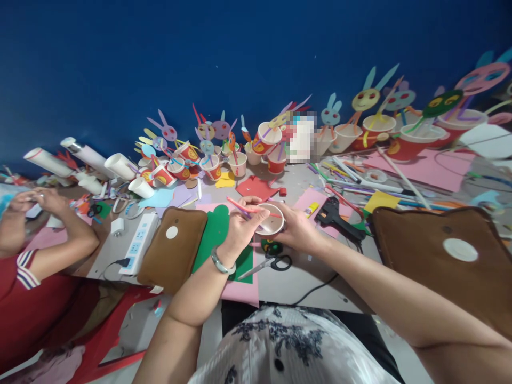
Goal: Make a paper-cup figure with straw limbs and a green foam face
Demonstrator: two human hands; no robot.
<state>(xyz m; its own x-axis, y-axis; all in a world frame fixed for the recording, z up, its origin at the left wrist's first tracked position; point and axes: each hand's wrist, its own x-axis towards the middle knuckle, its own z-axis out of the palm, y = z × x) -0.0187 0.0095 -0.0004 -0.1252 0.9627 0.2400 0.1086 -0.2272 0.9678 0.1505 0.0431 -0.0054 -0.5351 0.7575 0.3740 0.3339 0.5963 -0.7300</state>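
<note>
A paper cup (pixel 272 226) is held in front of me, its pale inside facing up toward me. Around its right side, my right hand (pixel 303 230) is closed. My left hand (pixel 245 228), with a bangle on the wrist, pinches a thin red straw-like stick (pixel 236 203) at the cup's left rim, and the stick's end reaches over the opening. A purple stick lies beside it, partly hidden by the fingers. Just below the cup are a dark green paper face (pixel 271 246) and black-handled scissors (pixel 280 262) on green paper (pixel 212 234) and pink paper (pixel 240 293).
Cups with paper rabbit faces (pixel 366 100) line the back. A black glue gun (pixel 334 216) and yellow stick (pixel 311 209) lie to the right. Brown pads (pixel 432 266) flank me; a power strip (pixel 140 242) is at left. A co-worker's hands (pixel 50 202) work at far left.
</note>
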